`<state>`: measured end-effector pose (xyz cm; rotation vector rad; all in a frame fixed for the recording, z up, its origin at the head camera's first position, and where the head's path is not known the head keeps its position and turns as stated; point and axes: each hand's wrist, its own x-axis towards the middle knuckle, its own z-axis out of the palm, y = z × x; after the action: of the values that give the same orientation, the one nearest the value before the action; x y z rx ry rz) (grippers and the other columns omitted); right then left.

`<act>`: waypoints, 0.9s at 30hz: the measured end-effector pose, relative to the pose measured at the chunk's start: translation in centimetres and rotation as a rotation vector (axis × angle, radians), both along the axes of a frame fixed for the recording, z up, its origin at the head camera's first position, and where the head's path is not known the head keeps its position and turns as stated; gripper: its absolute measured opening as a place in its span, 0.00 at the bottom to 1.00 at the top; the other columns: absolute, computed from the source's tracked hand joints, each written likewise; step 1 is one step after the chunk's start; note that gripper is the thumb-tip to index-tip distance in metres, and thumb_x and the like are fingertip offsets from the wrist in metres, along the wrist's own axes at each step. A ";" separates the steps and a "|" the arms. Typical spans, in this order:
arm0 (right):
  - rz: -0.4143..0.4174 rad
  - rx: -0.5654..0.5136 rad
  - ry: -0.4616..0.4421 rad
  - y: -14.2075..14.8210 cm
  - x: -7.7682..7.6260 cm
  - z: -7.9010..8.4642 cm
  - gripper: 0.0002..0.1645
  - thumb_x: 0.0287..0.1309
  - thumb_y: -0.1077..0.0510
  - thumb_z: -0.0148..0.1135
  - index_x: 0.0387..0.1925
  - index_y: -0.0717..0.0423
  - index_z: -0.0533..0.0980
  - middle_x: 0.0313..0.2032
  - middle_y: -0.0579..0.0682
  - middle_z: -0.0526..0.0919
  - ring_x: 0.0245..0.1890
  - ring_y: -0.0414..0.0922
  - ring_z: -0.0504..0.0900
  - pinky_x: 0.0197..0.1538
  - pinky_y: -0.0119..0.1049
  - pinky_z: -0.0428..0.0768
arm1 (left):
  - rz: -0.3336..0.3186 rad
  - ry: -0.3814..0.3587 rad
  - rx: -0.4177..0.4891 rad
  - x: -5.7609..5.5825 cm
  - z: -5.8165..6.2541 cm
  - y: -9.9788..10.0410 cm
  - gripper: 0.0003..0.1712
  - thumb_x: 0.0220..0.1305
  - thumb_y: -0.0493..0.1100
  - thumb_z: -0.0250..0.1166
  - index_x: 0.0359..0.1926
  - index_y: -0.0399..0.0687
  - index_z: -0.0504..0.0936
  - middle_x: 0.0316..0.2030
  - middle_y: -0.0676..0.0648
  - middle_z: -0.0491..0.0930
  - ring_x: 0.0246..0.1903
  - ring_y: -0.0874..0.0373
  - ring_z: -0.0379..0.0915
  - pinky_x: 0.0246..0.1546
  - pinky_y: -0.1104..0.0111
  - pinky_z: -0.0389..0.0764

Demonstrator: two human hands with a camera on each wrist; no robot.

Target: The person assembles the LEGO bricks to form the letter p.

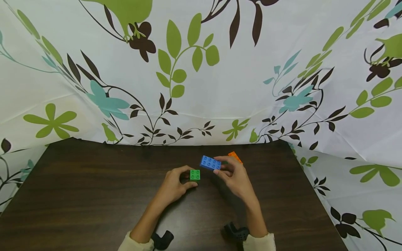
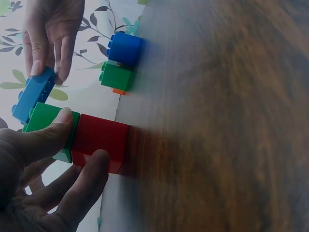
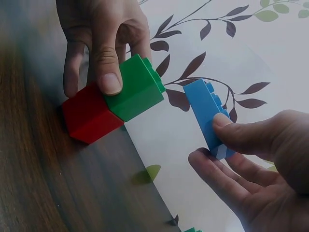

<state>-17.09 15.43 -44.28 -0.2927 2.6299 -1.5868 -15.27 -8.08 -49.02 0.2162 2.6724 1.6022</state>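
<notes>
My left hand (image 1: pixel 174 183) grips a small stack, a green toy brick (image 1: pixel 195 175) on top of a red brick (image 2: pixel 101 142). In the left wrist view the thumb lies on the green brick and a fingertip touches the red one. The red brick is at the tabletop, studs of the green one facing up. Between thumb and fingers of my right hand (image 1: pixel 236 177) is a longer blue brick (image 1: pixel 209 162), pinched by one end. It is held tilted in the air, up and right of the stack, apart from it.
Beyond my right hand, an orange brick (image 1: pixel 235 157) lies partly hidden near the far table edge. A dark blue brick (image 2: pixel 125 48) and another green brick (image 2: pixel 116 76) stand beside it. The dark wooden table (image 1: pixel 94 195) ends at a patterned cloth (image 1: pixel 238 87).
</notes>
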 end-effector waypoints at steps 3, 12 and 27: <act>0.007 0.006 -0.006 -0.2 0.2 0.0 0.26 0.64 0.71 0.73 0.61 0.52 0.83 0.62 0.59 0.81 0.52 0.54 0.87 0.49 0.30 0.88 | 0.004 -0.013 -0.005 0.1 -0.1 0.0 0.17 0.56 0.37 0.84 0.46 0.51 0.89 0.40 0.48 0.92 0.45 0.50 0.87 0.55 0.47 0.85; 0.052 0.011 -0.027 -0.9 0.4 0.3 0.25 0.66 0.70 0.71 0.63 0.52 0.82 0.62 0.57 0.80 0.53 0.53 0.85 0.52 0.31 0.88 | -0.001 -0.012 0.000 0.0 0.0 -0.1 0.17 0.57 0.37 0.83 0.46 0.51 0.89 0.41 0.49 0.92 0.44 0.54 0.87 0.54 0.48 0.86; 0.104 0.052 -0.018 -1.5 0.5 0.2 0.25 0.66 0.68 0.72 0.61 0.49 0.83 0.61 0.54 0.82 0.52 0.50 0.84 0.54 0.36 0.89 | -0.005 -0.012 -0.016 -0.2 0.0 0.0 0.16 0.58 0.39 0.83 0.46 0.50 0.89 0.41 0.48 0.91 0.45 0.53 0.87 0.54 0.48 0.86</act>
<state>-16.62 13.95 -44.07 -0.4034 2.5921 -1.4800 -15.43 -8.12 -49.05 0.2119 2.6724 1.5745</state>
